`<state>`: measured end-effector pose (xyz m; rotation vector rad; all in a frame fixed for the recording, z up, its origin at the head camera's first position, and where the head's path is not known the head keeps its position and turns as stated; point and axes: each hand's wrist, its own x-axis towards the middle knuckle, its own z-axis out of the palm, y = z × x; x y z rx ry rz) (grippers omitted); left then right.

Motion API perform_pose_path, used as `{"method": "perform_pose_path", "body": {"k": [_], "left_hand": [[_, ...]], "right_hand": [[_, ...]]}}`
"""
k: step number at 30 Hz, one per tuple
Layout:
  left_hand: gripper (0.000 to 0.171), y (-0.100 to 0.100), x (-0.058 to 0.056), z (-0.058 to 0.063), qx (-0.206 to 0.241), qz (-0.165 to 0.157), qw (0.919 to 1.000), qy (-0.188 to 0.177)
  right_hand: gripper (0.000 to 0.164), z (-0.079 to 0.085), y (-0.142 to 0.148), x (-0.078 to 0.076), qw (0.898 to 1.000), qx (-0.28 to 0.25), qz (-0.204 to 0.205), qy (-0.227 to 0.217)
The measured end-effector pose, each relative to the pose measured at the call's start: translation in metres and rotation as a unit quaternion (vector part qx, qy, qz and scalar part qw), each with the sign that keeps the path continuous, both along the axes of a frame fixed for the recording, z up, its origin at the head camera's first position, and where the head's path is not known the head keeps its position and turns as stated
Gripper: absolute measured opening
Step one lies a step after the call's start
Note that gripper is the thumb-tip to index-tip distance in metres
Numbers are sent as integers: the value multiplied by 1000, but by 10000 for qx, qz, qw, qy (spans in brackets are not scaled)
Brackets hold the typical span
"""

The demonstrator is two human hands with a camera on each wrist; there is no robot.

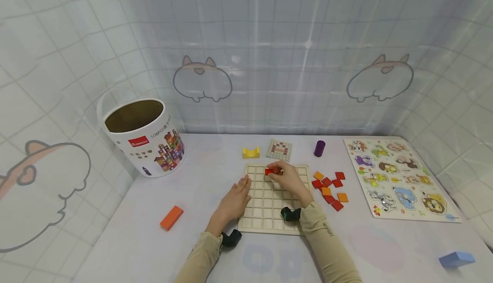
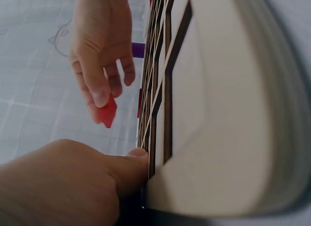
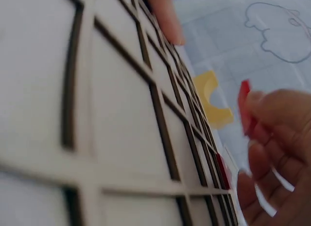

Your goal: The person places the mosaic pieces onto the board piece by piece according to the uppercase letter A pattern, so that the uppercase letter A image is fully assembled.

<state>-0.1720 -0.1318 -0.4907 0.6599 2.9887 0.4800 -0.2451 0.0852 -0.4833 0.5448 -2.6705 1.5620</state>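
Nearest, the right sleeve (image 1: 327, 244) and left sleeve (image 1: 204, 257) slant inward from the bottom of the head view, the left hand (image 1: 233, 199) lying palm down, fingers extended together, against the left side of the gridded board (image 1: 267, 218). The right hand (image 1: 289, 179), wrist bent inward, pinches a red tile (image 3: 245, 109) between thumb and fingers, above the board's far part, with loose tiles (image 1: 326, 191) just beside its right edge.

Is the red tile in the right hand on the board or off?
Off: the left wrist view shows the right hand pinching the red tile, with a gap between it and the board.
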Motion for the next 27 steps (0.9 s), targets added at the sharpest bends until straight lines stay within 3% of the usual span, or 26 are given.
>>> {"method": "perform_pose_path", "body": {"k": [6,11,19,27], "left_hand": [[53,1,1,0,-5,37,9999,-130],[53,1,1,1,-13,39,9999,-94],[54,1,1,1,-71,24,10000,-58],[53,2,1,2,-72,74,9999,-68]], "right_hand": [[23,-17,-2,-1,9987,371,-6,340],[24,-20,-6,-1,9967,567,-13,583],[25,-19,-5,0,9967,667,-36,464],[27,-11,5,2,9989,273,-95,358]]}}
